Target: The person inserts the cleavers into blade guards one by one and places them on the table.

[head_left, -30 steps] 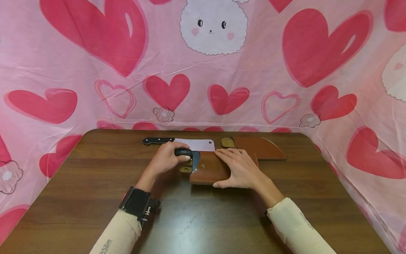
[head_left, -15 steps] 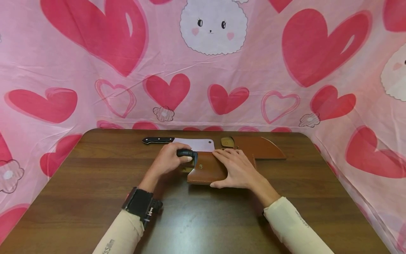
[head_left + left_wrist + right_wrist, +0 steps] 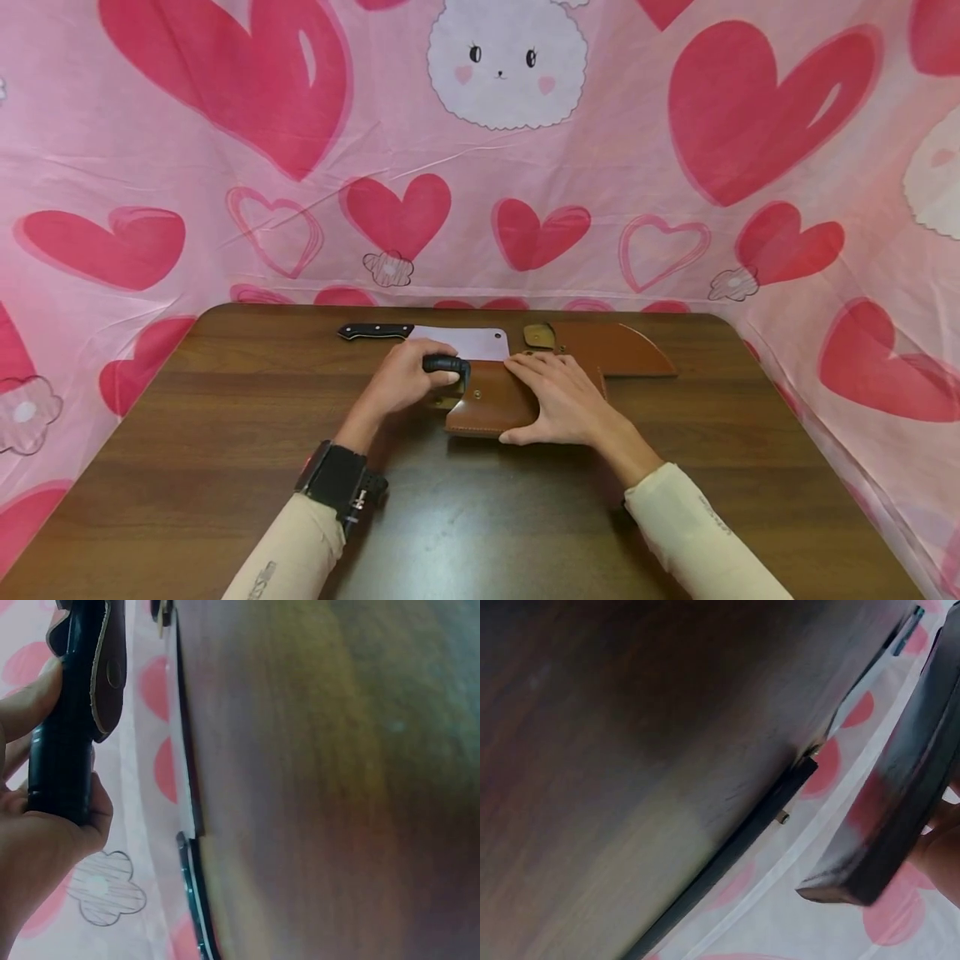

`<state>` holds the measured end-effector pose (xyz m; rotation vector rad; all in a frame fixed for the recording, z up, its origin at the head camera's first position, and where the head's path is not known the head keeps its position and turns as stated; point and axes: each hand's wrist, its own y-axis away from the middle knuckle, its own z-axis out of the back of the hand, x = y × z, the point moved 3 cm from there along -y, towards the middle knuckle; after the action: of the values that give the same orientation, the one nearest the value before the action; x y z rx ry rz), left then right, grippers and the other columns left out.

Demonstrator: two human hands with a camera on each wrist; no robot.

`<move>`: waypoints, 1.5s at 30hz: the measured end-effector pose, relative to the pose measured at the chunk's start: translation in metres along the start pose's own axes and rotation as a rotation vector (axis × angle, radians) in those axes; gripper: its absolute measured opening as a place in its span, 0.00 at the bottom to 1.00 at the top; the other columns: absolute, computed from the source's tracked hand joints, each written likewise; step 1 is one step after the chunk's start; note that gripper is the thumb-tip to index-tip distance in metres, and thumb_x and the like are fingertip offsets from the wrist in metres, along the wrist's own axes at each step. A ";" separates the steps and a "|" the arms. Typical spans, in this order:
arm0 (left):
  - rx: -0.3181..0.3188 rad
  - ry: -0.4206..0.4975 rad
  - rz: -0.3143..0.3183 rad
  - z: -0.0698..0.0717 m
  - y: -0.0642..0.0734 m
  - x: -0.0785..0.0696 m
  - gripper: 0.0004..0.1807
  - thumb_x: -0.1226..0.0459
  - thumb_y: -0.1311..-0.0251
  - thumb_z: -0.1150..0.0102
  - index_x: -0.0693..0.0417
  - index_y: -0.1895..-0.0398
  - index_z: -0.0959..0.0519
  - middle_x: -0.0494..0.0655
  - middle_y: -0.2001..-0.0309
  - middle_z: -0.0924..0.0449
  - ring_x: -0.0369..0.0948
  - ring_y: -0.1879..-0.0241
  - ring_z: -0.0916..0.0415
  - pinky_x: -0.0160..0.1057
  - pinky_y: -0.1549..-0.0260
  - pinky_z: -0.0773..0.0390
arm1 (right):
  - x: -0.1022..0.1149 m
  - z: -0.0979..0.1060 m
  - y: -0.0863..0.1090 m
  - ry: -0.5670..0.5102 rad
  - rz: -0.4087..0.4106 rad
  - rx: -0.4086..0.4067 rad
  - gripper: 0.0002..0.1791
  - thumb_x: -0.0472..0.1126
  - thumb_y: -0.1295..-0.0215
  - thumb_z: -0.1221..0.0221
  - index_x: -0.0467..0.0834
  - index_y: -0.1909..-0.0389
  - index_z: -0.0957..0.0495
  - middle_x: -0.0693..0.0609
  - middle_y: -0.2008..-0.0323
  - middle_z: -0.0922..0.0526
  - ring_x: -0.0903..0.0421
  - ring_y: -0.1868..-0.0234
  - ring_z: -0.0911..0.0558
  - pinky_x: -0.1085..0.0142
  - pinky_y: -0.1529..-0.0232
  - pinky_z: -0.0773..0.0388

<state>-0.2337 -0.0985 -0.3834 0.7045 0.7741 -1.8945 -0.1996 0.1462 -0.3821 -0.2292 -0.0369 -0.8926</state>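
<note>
My left hand (image 3: 405, 382) grips the black handle (image 3: 444, 364) of a knife. The blade lies inside a brown leather sheath (image 3: 491, 404), with just a dark bit showing at the mouth. Thumb on the near edge and fingertips on the far edge, my right hand (image 3: 562, 400) holds the sheath. In the left wrist view, fingers curl round the knife handle (image 3: 64, 769), and a strap with a snap (image 3: 112, 675) hangs beside it. The right wrist view shows the sheath (image 3: 900, 780) raised off the tabletop, with part of my hand (image 3: 939, 851) behind it.
A cleaver (image 3: 459, 342) with a black riveted handle (image 3: 375, 331) lies at the back of the wooden table (image 3: 225, 400). To its right lies a second brown sheath (image 3: 618, 350) with an olive flap (image 3: 538, 336). Pink heart-print cloth (image 3: 465, 167) hangs behind.
The knife has slid right, deeper into the sheath, so the blade seen a second ago is mostly covered. The sheath and right hand have shifted slightly left.
</note>
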 end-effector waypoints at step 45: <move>0.148 0.058 0.135 -0.014 -0.009 0.027 0.11 0.67 0.41 0.29 0.58 0.55 0.15 0.52 0.58 0.16 0.47 0.58 0.22 0.46 0.55 0.24 | -0.002 -0.024 -0.009 -0.077 -0.090 0.265 0.62 0.79 0.55 0.34 0.46 0.24 0.37 0.45 0.26 0.36 0.41 0.27 0.38 0.36 0.32 0.44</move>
<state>-0.2505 -0.0995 -0.4106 0.8852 0.6112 -1.8278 -0.2090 0.1372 -0.4038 -0.0141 -0.2373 -0.9578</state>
